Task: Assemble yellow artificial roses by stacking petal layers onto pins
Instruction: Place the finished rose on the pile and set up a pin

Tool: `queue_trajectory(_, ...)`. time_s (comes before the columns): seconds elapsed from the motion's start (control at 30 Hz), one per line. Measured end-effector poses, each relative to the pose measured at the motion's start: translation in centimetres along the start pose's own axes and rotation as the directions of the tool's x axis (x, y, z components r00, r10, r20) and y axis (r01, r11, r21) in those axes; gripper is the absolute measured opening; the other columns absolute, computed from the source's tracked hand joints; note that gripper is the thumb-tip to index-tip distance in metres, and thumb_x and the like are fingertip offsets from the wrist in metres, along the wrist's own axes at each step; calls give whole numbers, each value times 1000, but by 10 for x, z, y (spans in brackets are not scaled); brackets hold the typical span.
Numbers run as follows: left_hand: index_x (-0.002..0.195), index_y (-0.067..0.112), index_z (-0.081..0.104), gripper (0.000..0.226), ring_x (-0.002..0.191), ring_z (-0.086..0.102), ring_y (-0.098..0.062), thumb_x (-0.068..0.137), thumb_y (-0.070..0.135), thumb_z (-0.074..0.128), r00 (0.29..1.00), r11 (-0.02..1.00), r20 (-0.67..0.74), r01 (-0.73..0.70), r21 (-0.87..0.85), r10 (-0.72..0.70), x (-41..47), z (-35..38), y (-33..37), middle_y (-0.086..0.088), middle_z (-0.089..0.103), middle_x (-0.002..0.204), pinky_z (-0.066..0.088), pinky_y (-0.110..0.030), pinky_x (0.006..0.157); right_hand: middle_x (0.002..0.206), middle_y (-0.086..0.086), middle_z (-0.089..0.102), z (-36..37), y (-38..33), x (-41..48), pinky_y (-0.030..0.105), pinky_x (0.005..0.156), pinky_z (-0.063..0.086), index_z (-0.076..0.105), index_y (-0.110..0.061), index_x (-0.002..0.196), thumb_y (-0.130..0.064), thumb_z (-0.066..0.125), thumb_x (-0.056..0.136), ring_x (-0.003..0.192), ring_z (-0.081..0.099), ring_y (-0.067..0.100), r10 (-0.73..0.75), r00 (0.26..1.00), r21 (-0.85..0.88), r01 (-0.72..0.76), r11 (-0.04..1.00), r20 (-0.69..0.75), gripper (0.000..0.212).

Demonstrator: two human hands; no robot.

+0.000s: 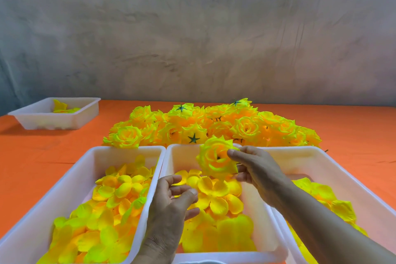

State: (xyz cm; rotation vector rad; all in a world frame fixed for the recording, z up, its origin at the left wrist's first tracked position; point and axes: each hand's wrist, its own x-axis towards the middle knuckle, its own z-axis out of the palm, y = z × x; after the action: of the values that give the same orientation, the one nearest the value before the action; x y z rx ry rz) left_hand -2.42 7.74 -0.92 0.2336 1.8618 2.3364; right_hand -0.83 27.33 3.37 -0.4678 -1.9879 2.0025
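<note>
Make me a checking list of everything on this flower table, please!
Surface: an orange cloth covers the table.
Job's things: the left tray, middle tray and right tray sit side by side, each holding loose yellow petal layers. A pile of finished roses lies behind them. One rose is held in a hand.
Clutter: a far tray at the back left holds a few petals.
Hands: the right hand pinches the rose above the middle tray. The left hand hovers over that tray's petals with fingers loosely curled and nothing plainly held.
Cables: nothing seen.
Surroundings: a mottled grey wall stands behind the table.
</note>
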Motion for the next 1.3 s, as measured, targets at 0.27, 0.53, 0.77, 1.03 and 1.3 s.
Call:
queue_trajectory(0.27, 101, 18, 58, 51, 80, 66, -28, 51, 22, 68, 1000, 994, 26, -15, 111, 12, 0, 4, -3, -12, 64, 91, 60, -41, 61, 98, 14, 62, -7, -18, 86, 26, 53, 54, 61, -3, 109, -24, 73, 85, 81, 63, 24, 45, 961, 93, -20, 995, -274, 34)
queue_trajectory(0.53, 100, 21, 59, 51, 79, 67, -28, 50, 24, 69, 999, 989, 35, -8, 150, 2, 2, 4, -5, -9, 65, 86, 59, -39, 58, 99, 9, 60, 14, 1, 137, 45, 81, 58, 58, -7, 124, -31, 69, 86, 70, 65, 24, -71, 895, -323, -84, 943, -440, 47)
queue_trajectory(0.77, 99, 20, 59, 51, 75, 68, -26, 50, 24, 69, 999, 987, 41, 3, 159, -10, 6, 4, -5, -9, 66, 84, 59, -39, 57, 105, 16, 68, 27, 15, 151, 47, 84, 56, 60, -6, 107, -40, 66, 83, 95, 67, 36, -57, 910, -529, -186, 828, -410, 42)
queue_trajectory(1.03, 100, 22, 58, 52, 76, 68, -26, 49, 25, 69, 998, 982, 61, 9, 187, -21, 6, 5, -8, -9, 66, 86, 58, -37, 56, 101, 14, 71, 30, 17, 157, 43, 85, 57, 67, -5, 101, -54, 64, 84, 92, 69, 32, -21, 908, -580, -250, 776, -419, 52)
queue_trajectory(1.3, 100, 23, 58, 51, 76, 69, -25, 51, 27, 70, 997, 983, 72, 28, 181, -41, 8, 3, -9, -8, 66, 85, 58, -37, 57, 110, 16, 66, 29, 15, 147, 45, 80, 58, 44, -6, 130, -57, 65, 83, 79, 70, 29, -50, 899, -497, -194, 846, -436, 72)
